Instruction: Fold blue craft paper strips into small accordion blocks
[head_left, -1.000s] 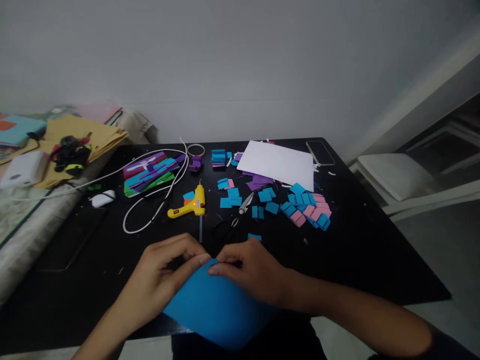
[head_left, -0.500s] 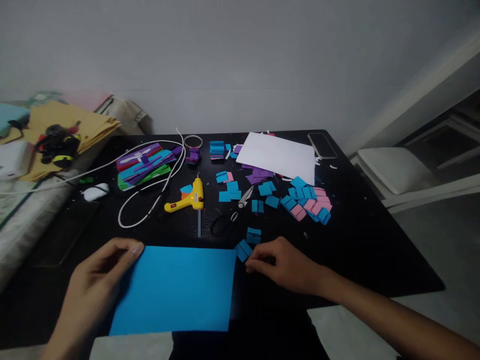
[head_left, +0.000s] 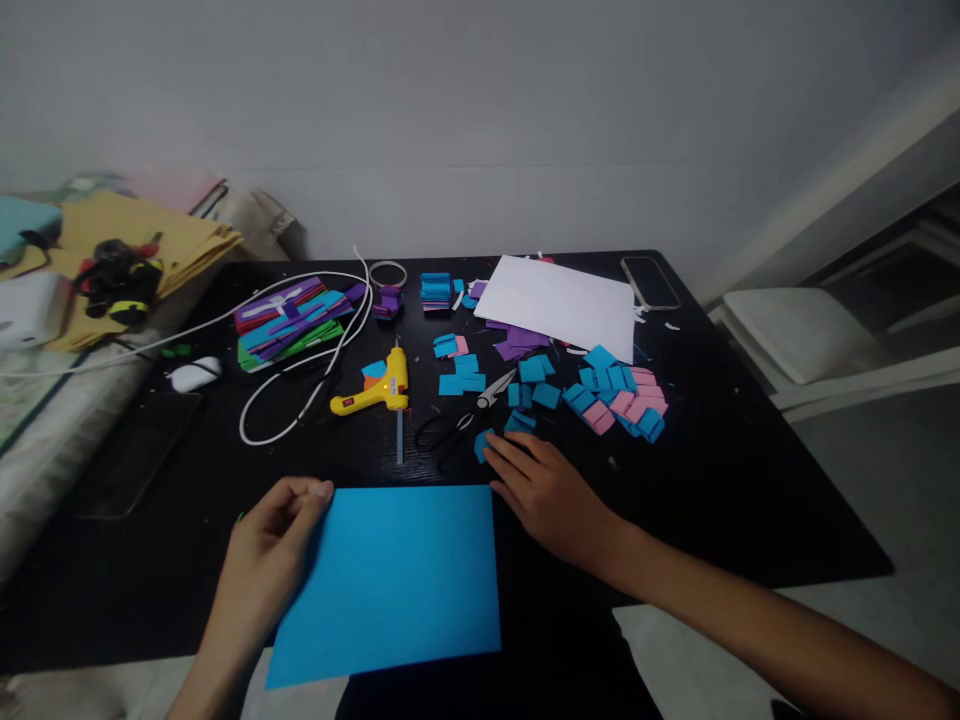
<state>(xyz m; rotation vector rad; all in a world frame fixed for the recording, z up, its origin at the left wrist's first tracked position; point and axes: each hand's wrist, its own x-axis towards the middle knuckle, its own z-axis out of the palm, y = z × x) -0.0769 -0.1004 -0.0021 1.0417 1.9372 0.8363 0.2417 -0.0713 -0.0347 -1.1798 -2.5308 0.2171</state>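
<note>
A blue sheet of paper (head_left: pixel 397 580) is pinched at its upper left corner by my left hand (head_left: pixel 277 545), thumb on top. The sheet lies over the table's front edge. My right hand (head_left: pixel 547 495) is flat just beyond the sheet's upper right corner, fingers stretched out. Its fingertips touch a small folded blue paper piece (head_left: pixel 482 446), which they partly cover. Another blue folded piece (head_left: pixel 520 421) lies just above the fingers. Scissors (head_left: pixel 480 405) with black handles lie slightly open behind that hand.
A yellow glue gun (head_left: pixel 390 385) with its white cable (head_left: pixel 259 437) lies left of the scissors. Blue and pink folded pieces (head_left: pixel 615 395) are heaped to the right. Behind are a white sheet (head_left: pixel 559 305), coloured paper strips (head_left: pixel 292 325) and a clear phone case (head_left: pixel 651 283).
My left hand has shifted right with the blue sheet. The right hand has spread its fingers and moved forward, pushing the small blue pieces away toward the scissors.
</note>
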